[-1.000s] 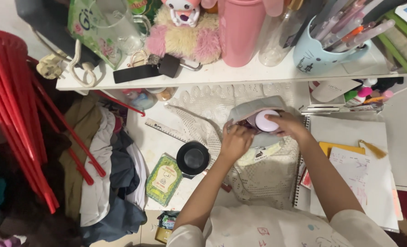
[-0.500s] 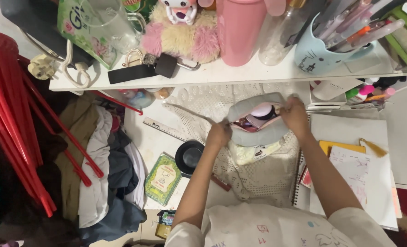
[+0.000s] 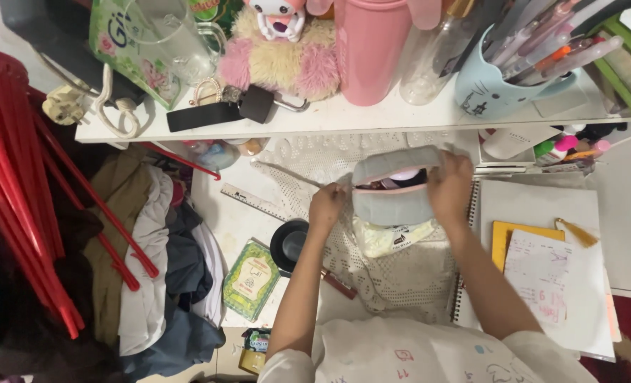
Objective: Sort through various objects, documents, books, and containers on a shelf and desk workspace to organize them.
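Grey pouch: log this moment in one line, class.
left hand: grips pouch end | right hand: grips other end | grey pouch: open, on lace cloth

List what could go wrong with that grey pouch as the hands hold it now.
The grey pouch is open and packed, a pale round item sitting at its mouth: it might catch the closure or slip out. The left hand pinches only one end while the right hand holds the other, so a tilt may spill things onto the lace cloth.
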